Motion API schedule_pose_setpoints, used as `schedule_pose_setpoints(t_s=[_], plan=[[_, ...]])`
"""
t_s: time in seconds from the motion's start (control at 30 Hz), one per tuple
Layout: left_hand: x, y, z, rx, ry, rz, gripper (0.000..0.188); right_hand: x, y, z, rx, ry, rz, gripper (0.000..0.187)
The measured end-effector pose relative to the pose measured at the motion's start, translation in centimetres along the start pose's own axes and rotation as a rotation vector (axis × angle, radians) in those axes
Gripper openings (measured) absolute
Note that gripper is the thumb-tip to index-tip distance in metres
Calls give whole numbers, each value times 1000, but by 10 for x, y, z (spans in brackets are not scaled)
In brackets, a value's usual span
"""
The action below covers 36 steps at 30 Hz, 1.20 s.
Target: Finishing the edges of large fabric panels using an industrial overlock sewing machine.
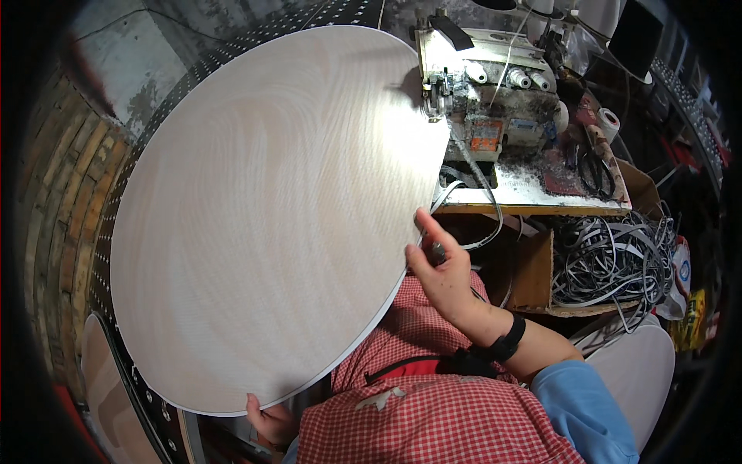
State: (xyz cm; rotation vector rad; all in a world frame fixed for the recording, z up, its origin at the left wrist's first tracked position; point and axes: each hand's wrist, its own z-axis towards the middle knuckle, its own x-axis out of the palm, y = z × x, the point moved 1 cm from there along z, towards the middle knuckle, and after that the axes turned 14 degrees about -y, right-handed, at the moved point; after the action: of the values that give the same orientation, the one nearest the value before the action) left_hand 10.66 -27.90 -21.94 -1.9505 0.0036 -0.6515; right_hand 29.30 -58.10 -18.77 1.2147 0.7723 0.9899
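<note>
A large oval mat (270, 224), pale beige with swirling streaks and a white bound edge, spreads across the table. Its right rim sits beneath the needle area of a grimy overlock sewing machine (495, 108), lit by a bright lamp. At the mat's near edge my left hand (270, 421) is closed, thumb on top and fingers mostly hidden below. My right hand (444, 274) has thumb and forefinger at the right rim, while a small dark metal object (438, 253) shows in its curled fingers. White edging tape (495, 213) loops down beside the machine.
Black-handled scissors (597, 174) lie on the machine's bed, near a white thread spool (608, 122). Below right, a cardboard box (533, 274) holds tangled grey and white strips (610, 255). More mats (638, 363) lean at lower right. A brick wall (66, 224) stands left.
</note>
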Motion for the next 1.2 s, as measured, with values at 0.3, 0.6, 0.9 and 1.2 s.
schedule_pose_setpoints(t_s=[0.3, 0.6, 0.9, 1.2], plan=[[19, -5, -10, 47, -190, -178, 62, 1, -2, 1, 47, 19, 33, 55], [-2, 10, 2, -11, 110, -76, 64, 0, 4, -5, -83, 42, -10, 56], [6, 1, 5, -66, 137, 48, 70, 9, -9, -14, -139, 104, -5, 59], [6, -5, 9, -50, 110, 17, 64, 8, 3, -4, 30, 44, 28, 56]])
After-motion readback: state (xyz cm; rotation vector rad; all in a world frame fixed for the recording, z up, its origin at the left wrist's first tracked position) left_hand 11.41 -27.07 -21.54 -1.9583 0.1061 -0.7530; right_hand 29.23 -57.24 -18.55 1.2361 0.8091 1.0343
